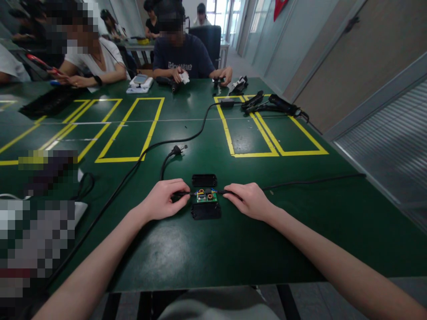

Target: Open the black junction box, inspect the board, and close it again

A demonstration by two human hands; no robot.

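Note:
A small green circuit board (pixel 206 196) with copper coils lies on the green table (pixel 213 249) between two black shell halves, one just beyond it (pixel 204 180) and one just in front (pixel 206 211). My left hand (pixel 165 198) pinches the black cable at the board's left end. My right hand (pixel 250 200) pinches the black cable (pixel 313 181) at its right end; that cable runs off to the right. The left cable loops up to a plug (pixel 176 150).
Yellow taped rectangles (pixel 128 129) mark the table. A long black cord (pixel 187 138) crosses to a power brick and several black adapters (pixel 267 104) at the far right. Two people sit at the far edge handling small parts. Blurred items lie at my left.

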